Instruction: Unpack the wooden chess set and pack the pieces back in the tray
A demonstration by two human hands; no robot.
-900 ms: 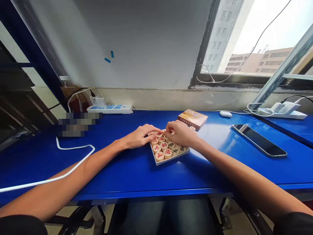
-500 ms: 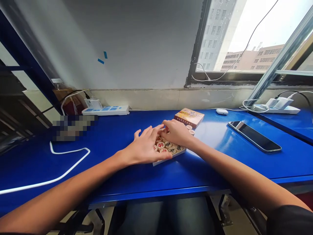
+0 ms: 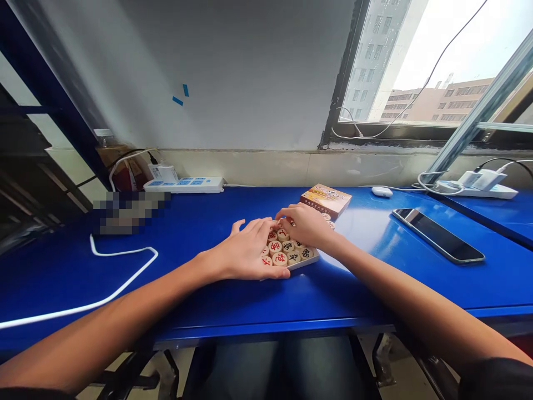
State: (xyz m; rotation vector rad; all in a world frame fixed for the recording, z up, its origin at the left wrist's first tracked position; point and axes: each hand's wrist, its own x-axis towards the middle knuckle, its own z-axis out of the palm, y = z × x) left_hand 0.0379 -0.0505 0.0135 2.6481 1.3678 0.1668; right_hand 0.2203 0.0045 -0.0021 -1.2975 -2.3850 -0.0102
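Round wooden Chinese chess pieces (image 3: 280,259) with red and black characters sit in rows in a shallow white box tray (image 3: 306,263) on the blue table. My left hand (image 3: 250,253) lies along the tray's left side, fingers stretched out and thumb spread along the near edge. It covers some of the pieces there. Over the far part of the tray, my right hand (image 3: 307,225) is closed, with bent fingers pinching a Chinese chess piece that is mostly hidden. The two hands' fingertips nearly meet. Behind my right hand is the brown printed box lid (image 3: 326,200), with a few pieces beside it.
A phone (image 3: 437,235) lies on the right of the blue table (image 3: 200,311), with a white earbud case (image 3: 382,191) behind it. A white power strip (image 3: 183,185) stands by the wall. A white cable (image 3: 120,294) runs across the left side.
The view has shifted slightly, so things appear further right. My left hand's fingers have settled lower against the tray. My right hand stays over the far pieces, and more of a red piece shows.
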